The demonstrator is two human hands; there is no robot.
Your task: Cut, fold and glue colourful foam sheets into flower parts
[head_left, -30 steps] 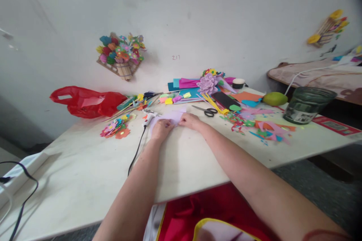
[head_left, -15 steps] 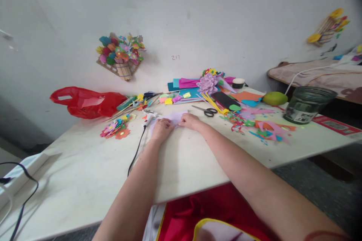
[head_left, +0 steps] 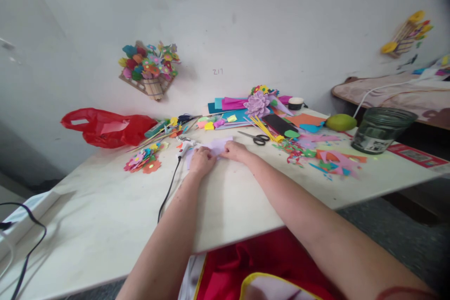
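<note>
A lilac sheet of craft foam or paper [head_left: 221, 143] lies on the table under both of my hands. My left hand [head_left: 203, 161] rests on its left part, fingers bent and closed on the sheet. At the near edge my right hand [head_left: 235, 151] pinches the sheet between thumb and fingers. Just left of the sheet lies a white hot glue gun [head_left: 183, 147], its black cord running toward me. Black-handled scissors [head_left: 259, 139] lie beyond my right hand, touched by neither hand. My fingers hide much of the sheet.
Foam flowers [head_left: 144, 159] and a red plastic bag [head_left: 108, 127] are on the left. Coloured scraps [head_left: 298, 152], a phone [head_left: 280, 124], a green fruit [head_left: 341, 122] and a glass jar [head_left: 383, 129] are on the right. A power strip [head_left: 31, 218] sits at the left edge.
The view has shifted very slightly. Both hands stay in nearly the same place on the lilac sheet, with only small finger movement.
</note>
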